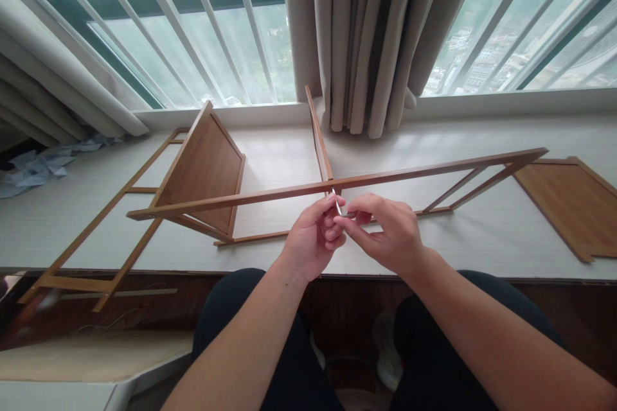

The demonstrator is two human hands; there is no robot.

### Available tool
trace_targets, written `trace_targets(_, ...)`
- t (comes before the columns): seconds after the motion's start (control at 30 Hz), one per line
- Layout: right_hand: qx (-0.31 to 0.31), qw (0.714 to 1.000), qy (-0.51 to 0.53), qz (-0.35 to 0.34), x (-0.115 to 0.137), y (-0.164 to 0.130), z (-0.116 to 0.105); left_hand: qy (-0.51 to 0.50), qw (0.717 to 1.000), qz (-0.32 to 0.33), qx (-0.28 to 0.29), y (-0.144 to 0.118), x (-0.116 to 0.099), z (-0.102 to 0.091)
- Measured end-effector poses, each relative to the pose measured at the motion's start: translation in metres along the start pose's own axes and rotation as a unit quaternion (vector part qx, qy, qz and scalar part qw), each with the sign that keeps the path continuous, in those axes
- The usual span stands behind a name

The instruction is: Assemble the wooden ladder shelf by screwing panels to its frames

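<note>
A small bent metal hex key (337, 205) stands against the near side of a long wooden rail (395, 173), at the point where a wooden cross panel (319, 141) meets it. My left hand (313, 234) pinches the key's upright part close to the rail, its other fingers curled. My right hand (388, 228) grips the key's short sideways arm between thumb and fingers. The key's tip, and any screw it sits in, are hidden. To the left, a wooden end panel (202, 173) stands upright, joined to the same rail.
The wooden assembly lies on a white ledge (270, 141) below barred windows. A ladder-like wooden frame (139, 190) leans over the ledge's edge at left. Another wooden panel (569, 199) lies at right. Curtains (366, 38) hang behind, and crumpled paper (38, 167) sits far left.
</note>
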State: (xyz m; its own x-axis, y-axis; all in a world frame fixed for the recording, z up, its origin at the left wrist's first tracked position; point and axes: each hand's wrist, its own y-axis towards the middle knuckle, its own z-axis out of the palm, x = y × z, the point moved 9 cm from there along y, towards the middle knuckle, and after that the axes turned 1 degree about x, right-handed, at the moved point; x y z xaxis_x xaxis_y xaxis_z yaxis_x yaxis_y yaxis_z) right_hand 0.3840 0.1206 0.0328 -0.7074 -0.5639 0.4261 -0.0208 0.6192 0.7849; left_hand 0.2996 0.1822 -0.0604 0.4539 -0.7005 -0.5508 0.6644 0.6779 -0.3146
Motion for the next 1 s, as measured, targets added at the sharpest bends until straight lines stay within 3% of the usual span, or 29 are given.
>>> trace_targets(0.43,-0.007,1.000,-0.008,0.023,-0.0017,-0.0002,-0.0013,0.003,1.000,0.002,-0.006,-0.0010,-0.0007,0.0005)
trace_targets(0.67,0.045,0.999,0.007,0.011,0.0018,0.0014,0.0071,0.005,1.000,-0.009,-0.012,-0.0018,0.0008,0.0015)
trace_targets(1.0,0.034,0.999,0.018,-0.009,0.0033,-0.0007,0.0048,0.028,0.999,-0.006,-0.021,-0.0051,0.0022,0.0002)
